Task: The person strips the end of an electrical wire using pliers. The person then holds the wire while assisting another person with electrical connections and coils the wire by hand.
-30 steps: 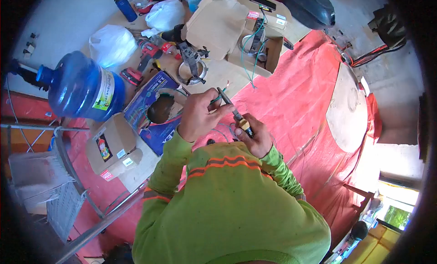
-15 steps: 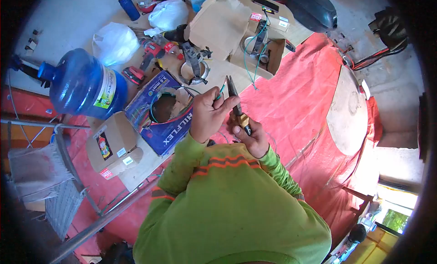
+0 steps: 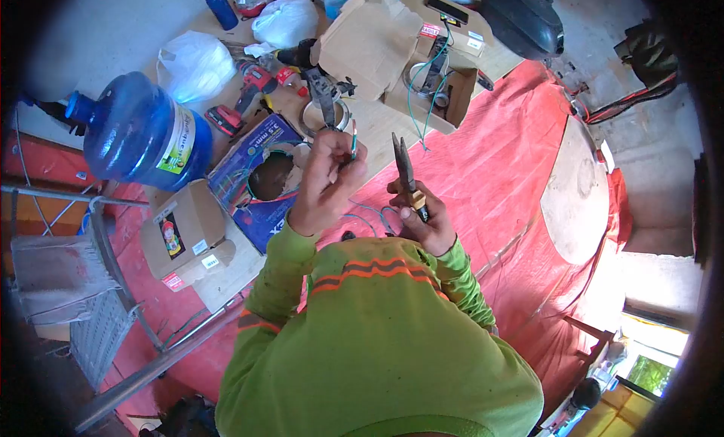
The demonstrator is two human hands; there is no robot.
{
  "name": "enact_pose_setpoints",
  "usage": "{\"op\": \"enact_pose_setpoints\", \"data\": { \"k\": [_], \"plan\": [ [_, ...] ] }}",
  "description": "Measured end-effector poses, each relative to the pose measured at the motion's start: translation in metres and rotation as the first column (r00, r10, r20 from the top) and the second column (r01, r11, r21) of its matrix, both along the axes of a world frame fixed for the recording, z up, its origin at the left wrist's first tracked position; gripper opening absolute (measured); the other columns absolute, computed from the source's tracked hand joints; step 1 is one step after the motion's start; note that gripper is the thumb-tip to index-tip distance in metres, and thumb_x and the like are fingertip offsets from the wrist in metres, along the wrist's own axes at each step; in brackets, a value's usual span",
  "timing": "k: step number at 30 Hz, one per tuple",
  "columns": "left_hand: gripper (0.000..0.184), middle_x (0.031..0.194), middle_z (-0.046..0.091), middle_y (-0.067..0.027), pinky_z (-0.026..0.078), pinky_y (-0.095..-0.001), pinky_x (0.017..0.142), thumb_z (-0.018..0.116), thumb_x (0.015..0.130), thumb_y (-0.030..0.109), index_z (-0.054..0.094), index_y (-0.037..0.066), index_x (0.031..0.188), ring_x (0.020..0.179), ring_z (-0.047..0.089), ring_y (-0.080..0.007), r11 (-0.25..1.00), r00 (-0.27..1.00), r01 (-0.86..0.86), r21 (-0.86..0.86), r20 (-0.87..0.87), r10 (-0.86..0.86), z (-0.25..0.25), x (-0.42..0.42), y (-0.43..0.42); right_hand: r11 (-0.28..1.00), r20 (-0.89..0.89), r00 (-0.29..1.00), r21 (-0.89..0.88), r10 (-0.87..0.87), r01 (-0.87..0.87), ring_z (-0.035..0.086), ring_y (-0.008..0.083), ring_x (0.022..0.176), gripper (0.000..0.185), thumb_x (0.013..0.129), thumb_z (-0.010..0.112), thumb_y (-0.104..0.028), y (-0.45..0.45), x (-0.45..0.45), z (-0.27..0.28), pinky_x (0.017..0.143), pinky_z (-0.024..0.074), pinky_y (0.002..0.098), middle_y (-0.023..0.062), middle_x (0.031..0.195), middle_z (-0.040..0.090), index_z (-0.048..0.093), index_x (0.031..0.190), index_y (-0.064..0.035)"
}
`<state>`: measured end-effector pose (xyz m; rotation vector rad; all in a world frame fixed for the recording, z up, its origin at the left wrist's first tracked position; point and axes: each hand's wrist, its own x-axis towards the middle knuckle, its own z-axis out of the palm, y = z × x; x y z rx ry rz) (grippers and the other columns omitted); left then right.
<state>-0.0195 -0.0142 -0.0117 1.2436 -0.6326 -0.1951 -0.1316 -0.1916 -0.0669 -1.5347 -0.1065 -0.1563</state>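
Observation:
Pinched between the thumb and fingers of my left hand [image 3: 330,182] is a thin green wire [image 3: 354,141], its short end pointing up with a pale tip. My right hand [image 3: 427,222] is wrapped round the yellow-and-black handles of long-nose pliers [image 3: 405,165]. The pliers' jaws point up and are slightly apart, with nothing between them. A gap separates the pliers from the wire. Just left of my left hand lies a blue cable box [image 3: 256,218] with a round hole and coiled wire inside. More thin green wire [image 3: 369,211] loops between my hands.
A large blue water jug [image 3: 143,139] lies at the left beside an opened cardboard box [image 3: 188,237]. Farther back are a red drill [image 3: 256,79], a roll of tape [image 3: 320,116], white plastic bags [image 3: 197,64] and an open carton [image 3: 430,98]. Red sheeting [image 3: 483,188] covers the surface at right.
My left hand has moved left and slightly down with the wire, away from the pliers. The pliers have shifted slightly right and down, and their jaws now show a gap.

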Motion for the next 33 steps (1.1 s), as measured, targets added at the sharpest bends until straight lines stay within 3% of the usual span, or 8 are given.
{"op": "enact_pose_setpoints", "data": {
  "k": [4, 10, 16, 19, 22, 25, 28, 33],
  "plan": [
    [0.009, 0.098, 0.048, -0.0038, 0.039, -0.0226, 0.066, 0.053, 0.092, 0.003, 0.048, 0.003, 0.099, 0.077, 0.044, -0.0053, 0.948, 0.986, 0.096, -0.304, -0.104, -0.133, -0.014, 0.002, 0.003, 0.999, -0.01, 1.0, 0.032, 0.025, -0.025, 0.061, 0.0239, 0.102, 0.03, 0.091, 0.059, -0.012, -0.004, 0.001, 0.002, 0.087, 0.0483, 0.0357, 0.0155, 0.12, 0.054, 0.055, 0.115, 0.0053],
    [0.014, 0.099, 0.052, -0.0016, 0.041, -0.0203, 0.075, 0.053, 0.091, -0.002, 0.054, 0.002, 0.105, 0.084, 0.048, -0.0051, 0.998, 0.996, -0.057, -0.003, -0.075, 0.056, -0.015, -0.004, 0.015, 0.984, -0.033, 0.995, -0.145, 0.099, -0.103, 0.057, 0.0205, 0.101, 0.033, 0.092, 0.058, -0.018, -0.005, 0.002, 0.003, 0.086, 0.0472, 0.0329, 0.0137, 0.12, 0.052, 0.055, 0.114, 0.0064],
    [0.013, 0.092, 0.053, -0.0007, 0.041, -0.0206, 0.068, 0.052, 0.092, 0.0, 0.054, 0.0, 0.104, 0.078, 0.047, -0.005, 0.99, 0.984, -0.133, 0.047, 0.126, 0.126, -0.012, -0.008, 0.01, 0.936, 0.03, 0.997, -0.348, 0.071, -0.056, 0.058, 0.0237, 0.096, 0.027, 0.09, 0.059, -0.019, -0.003, 0.005, 0.012, 0.084, 0.0456, 0.035, 0.0148, 0.114, 0.054, 0.059, 0.103, 0.005],
    [0.014, 0.087, 0.053, -0.0005, 0.04, -0.0208, 0.065, 0.054, 0.091, 0.002, 0.054, -0.002, 0.105, 0.073, 0.046, -0.0052, 0.985, 0.992, -0.124, 0.122, 0.032, 0.121, -0.012, -0.013, 0.014, 0.944, 0.007, 0.999, -0.329, 0.041, -0.037, 0.057, 0.0251, 0.097, 0.027, 0.09, 0.058, -0.02, -0.003, 0.004, 0.01, 0.085, 0.0448, 0.0358, 0.0158, 0.112, 0.055, 0.06, 0.101, 0.0048],
    [0.015, 0.076, 0.052, 0.0008, 0.039, -0.0209, 0.06, 0.056, 0.091, 0.005, 0.055, -0.001, 0.105, 0.067, 0.044, -0.0052, 0.946, 0.944, -0.292, 0.139, 0.201, 0.262, -0.002, -0.017, 0.009, 0.947, 0.007, 0.995, -0.308, 0.101, -0.094, 0.057, 0.0243, 0.099, 0.028, 0.09, 0.058, -0.02, -0.003, 0.008, 0.016, 0.086, 0.0446, 0.0353, 0.0156, 0.113, 0.056, 0.059, 0.103, 0.0054],
    [0.014, 0.071, 0.052, 0.0012, 0.037, -0.0212, 0.056, 0.059, 0.09, 0.006, 0.057, -0.001, 0.103, 0.063, 0.043, -0.0045, 0.916, 0.923, -0.353, 0.193, 0.233, 0.306, 0.007, -0.017, 0.013, 0.985, -0.074, 0.983, -0.013, 0.169, -0.17, 0.059, 0.0203, 0.099, 0.034, 0.092, 0.059, -0.018, 0.006, 0.008, 0.023, 0.087, 0.0464, 0.0329, 0.0111, 0.112, 0.058, 0.054, 0.119, 0.0025],
    [0.013, 0.066, 0.052, 0.0011, 0.036, -0.0214, 0.052, 0.062, 0.089, 0.007, 0.06, -0.001, 0.099, 0.059, 0.043, -0.0037, 0.905, 0.898, -0.386, 0.177, 0.297, 0.325, 0.01, -0.015, 0.012, 0.948, -0.064, 0.954, 0.151, 0.294, -0.282, 0.057, 0.0168, 0.104, 0.037, 0.095, 0.055, -0.015, 0.008, 0.007, 0.013, 0.092, 0.0444, 0.0325, 0.0084, 0.117, 0.058, 0.049, 0.127, 0.0033],
    [0.011, 0.062, 0.052, 0.0002, 0.034, -0.0212, 0.049, 0.063, 0.088, 0.007, 0.063, -0.002, 0.094, 0.055, 0.043, -0.0031, 0.918, 0.944, -0.298, 0.262, 0.225, 0.243, 0.015, -0.024, 0.011, 0.922, -0.112, 0.929, 0.21, 0.354, -0.326, 0.056, 0.0169, 0.107, 0.036, 0.095, 0.054, -0.014, 0.013, 0.01, 0.019, 0.093, 0.0433, 0.0318, 0.009, 0.119, 0.058, 0.049, 0.127, 0.0032]
  ]
}}
